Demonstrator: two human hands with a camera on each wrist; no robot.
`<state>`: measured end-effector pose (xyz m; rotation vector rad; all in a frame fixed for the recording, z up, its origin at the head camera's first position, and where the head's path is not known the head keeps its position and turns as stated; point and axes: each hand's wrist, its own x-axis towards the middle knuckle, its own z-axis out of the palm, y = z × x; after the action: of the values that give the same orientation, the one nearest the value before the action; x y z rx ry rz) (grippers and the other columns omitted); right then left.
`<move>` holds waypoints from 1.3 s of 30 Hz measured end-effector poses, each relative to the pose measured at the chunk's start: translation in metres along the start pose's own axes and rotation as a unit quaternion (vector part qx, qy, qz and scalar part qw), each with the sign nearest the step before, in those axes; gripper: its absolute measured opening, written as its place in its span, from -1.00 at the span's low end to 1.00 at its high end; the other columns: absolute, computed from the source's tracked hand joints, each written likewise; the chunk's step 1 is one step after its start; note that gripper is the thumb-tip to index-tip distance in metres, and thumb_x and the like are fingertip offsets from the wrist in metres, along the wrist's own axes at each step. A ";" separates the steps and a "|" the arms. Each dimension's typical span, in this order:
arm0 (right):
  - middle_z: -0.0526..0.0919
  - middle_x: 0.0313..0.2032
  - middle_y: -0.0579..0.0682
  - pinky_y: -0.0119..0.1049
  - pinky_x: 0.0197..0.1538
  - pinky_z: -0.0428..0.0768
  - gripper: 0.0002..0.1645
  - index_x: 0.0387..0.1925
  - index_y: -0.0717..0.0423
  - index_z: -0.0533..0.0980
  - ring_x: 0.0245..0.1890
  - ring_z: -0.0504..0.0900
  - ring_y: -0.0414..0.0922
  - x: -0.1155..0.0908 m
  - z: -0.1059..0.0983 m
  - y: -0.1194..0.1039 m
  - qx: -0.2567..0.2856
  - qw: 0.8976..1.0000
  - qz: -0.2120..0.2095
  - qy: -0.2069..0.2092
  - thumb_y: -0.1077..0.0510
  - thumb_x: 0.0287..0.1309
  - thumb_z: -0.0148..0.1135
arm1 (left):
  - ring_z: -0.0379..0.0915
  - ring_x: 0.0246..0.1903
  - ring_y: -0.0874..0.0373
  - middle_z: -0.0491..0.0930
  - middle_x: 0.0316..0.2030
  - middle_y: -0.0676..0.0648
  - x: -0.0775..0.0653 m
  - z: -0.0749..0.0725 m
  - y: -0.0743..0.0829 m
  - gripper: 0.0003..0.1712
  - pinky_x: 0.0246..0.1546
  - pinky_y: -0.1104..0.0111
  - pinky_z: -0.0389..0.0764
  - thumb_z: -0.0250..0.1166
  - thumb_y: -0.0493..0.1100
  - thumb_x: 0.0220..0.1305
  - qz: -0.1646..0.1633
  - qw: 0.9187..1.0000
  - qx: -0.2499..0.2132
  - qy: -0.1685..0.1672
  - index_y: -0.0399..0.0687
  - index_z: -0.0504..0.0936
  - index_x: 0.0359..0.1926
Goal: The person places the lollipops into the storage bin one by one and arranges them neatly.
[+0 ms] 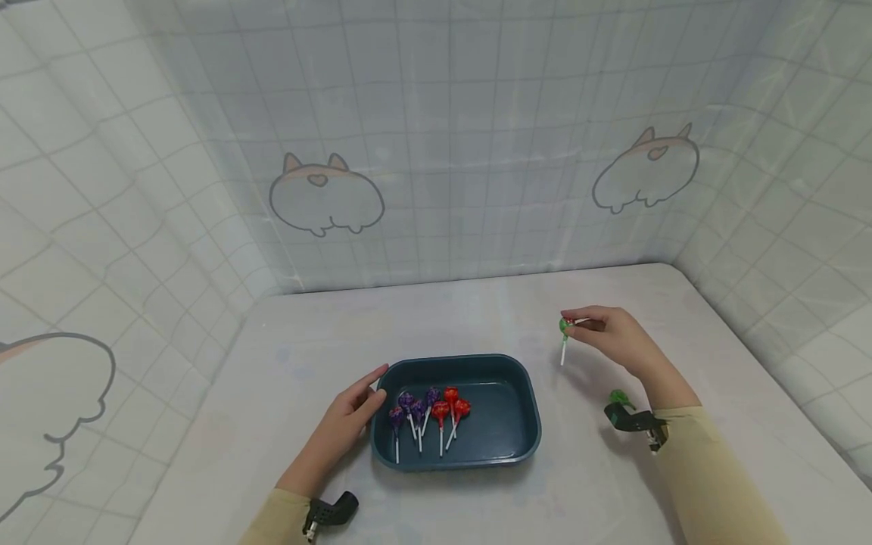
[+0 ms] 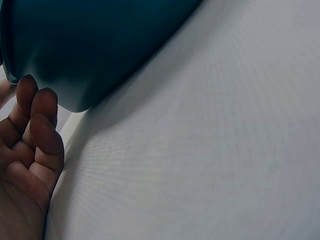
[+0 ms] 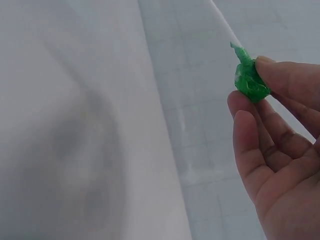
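Observation:
My right hand (image 1: pixel 609 333) pinches a green-wrapped lollipop (image 3: pixel 251 82) by its candy head between thumb and fingertips. In the head view its white stick points down, above the table right of the tray. My left hand (image 1: pixel 347 416) holds the left side of a dark teal tray (image 1: pixel 504 424), thumb at the rim; in the left wrist view its curled fingers (image 2: pixel 47 135) are at the outer wall. Inside the tray's left half lie several purple lollipops (image 1: pixel 406 400) and, beside them, three red lollipops (image 1: pixel 440 411), sticks toward the near side.
Another green-wrapped candy (image 1: pixel 620 397) lies on the white table (image 1: pixel 320 325), partly hidden behind the right wrist camera (image 1: pixel 633 420). Pale checked curtains (image 1: pixel 450 151) with cartoon animal outlines stand close behind the table and on both sides.

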<state>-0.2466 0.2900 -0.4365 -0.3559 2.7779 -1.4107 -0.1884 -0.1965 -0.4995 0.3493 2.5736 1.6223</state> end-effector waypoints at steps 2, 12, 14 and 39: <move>0.66 0.03 -0.04 -0.05 0.08 0.52 -0.43 0.17 0.03 0.59 0.04 0.63 -0.08 -0.001 0.001 -0.004 0.006 1.000 -0.004 -0.002 -0.17 0.23 0.33 | 0.37 -0.51 0.08 0.48 -0.42 -0.10 0.000 0.000 0.000 -0.44 -0.54 0.32 0.44 0.19 0.16 0.41 0.000 1.000 -0.001 0.000 0.37 0.39 0.39; 0.65 0.06 -0.06 -0.09 0.04 0.57 -0.49 0.14 0.00 0.61 0.02 0.64 -0.08 -0.004 0.009 -0.025 0.009 1.000 -0.017 -0.016 -0.12 0.23 0.36 | 0.37 -0.51 0.08 0.47 -0.43 -0.11 -0.001 -0.001 -0.001 -0.45 -0.54 0.32 0.43 0.19 0.13 0.42 -0.001 1.000 -0.003 0.000 0.39 0.39 0.39; 0.64 0.06 -0.06 -0.06 0.04 0.57 -0.49 0.14 0.01 0.60 0.04 0.63 -0.06 -0.004 0.011 -0.029 0.005 1.000 -0.020 -0.018 -0.10 0.23 0.36 | 0.37 -0.52 0.08 0.47 -0.44 -0.11 -0.002 -0.001 -0.001 -0.45 -0.54 0.32 0.43 0.19 0.14 0.42 -0.001 1.000 -0.004 0.000 0.39 0.38 0.39; 0.69 -0.07 -0.15 -0.26 -0.09 0.62 -0.62 0.06 -0.02 0.64 -0.11 0.68 -0.18 -0.005 0.043 -0.050 0.026 0.992 -0.087 -0.091 0.04 0.21 0.40 | 0.36 -0.50 0.09 0.47 -0.44 -0.11 0.003 0.003 -0.003 -0.45 -0.51 0.33 0.42 0.19 0.14 0.42 -0.005 1.000 -0.002 -0.003 0.38 0.39 0.39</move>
<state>-0.2276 0.2280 -0.4226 -0.7026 2.6129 -1.4014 -0.1906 -0.1940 -0.5032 0.3388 2.5640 1.6192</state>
